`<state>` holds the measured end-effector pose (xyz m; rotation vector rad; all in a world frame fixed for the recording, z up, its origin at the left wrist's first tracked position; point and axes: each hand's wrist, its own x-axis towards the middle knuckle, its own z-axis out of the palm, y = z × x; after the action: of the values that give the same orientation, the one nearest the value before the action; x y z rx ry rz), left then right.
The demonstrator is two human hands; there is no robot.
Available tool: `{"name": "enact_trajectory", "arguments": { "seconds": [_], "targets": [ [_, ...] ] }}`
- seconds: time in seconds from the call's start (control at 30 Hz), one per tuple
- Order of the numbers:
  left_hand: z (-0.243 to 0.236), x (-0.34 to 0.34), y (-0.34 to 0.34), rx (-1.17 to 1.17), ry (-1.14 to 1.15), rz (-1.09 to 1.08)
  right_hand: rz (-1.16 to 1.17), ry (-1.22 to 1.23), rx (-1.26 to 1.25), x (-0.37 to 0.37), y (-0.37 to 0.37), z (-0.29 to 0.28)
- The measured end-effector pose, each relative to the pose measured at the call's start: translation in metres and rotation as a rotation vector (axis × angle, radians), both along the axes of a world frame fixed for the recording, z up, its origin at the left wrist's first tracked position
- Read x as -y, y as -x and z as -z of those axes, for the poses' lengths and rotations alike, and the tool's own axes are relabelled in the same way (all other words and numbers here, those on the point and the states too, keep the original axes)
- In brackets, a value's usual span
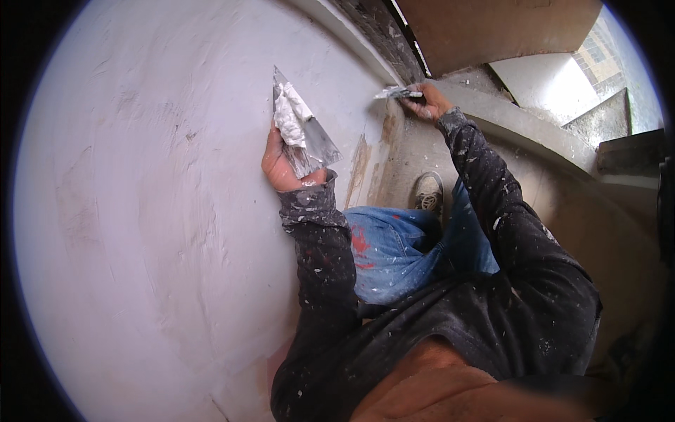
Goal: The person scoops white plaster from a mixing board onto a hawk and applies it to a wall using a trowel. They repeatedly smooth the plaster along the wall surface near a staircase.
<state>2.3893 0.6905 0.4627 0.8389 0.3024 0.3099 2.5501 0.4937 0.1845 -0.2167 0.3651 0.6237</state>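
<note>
My left hand [280, 160] holds a pointed metal plastering blade [320, 144] loaded with a lump of white putty [290, 116], just beside the pale plastered wall [140, 197] on the left. My right hand [425, 104] is closed on a putty knife [399, 92] with white smears on it, at the edge of the wall near its corner. Both dark sleeves are speckled with white.
A brown board [492, 32] and a white panel [541, 84] are at the upper right, above a curved concrete ledge [527, 137]. My shoe [428, 193] rests on the floor beside the wall. A dark block [629, 151] juts in at the right.
</note>
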Motion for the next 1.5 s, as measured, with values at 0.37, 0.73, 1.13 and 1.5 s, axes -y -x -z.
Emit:
{"name": "enact_trajectory", "arguments": {
  "seconds": [0.37,0.73,1.13,1.5],
  "targets": [
    [0.005,-0.002,-0.002,0.03,0.057,0.023,-0.042,-0.213,0.326,0.036,-0.012,-0.191],
    [-0.011,0.013,0.005,0.066,0.038,0.006,-0.111,1.216,0.642,0.067,0.053,-0.065],
    [0.0,0.008,0.0,0.206,0.073,0.191,-0.263,1.395,0.539,0.033,-0.009,0.15],
    [0.008,0.009,0.0,0.077,0.132,0.416,0.604,1.233,1.66,0.062,0.126,-0.236]
  ]
}}
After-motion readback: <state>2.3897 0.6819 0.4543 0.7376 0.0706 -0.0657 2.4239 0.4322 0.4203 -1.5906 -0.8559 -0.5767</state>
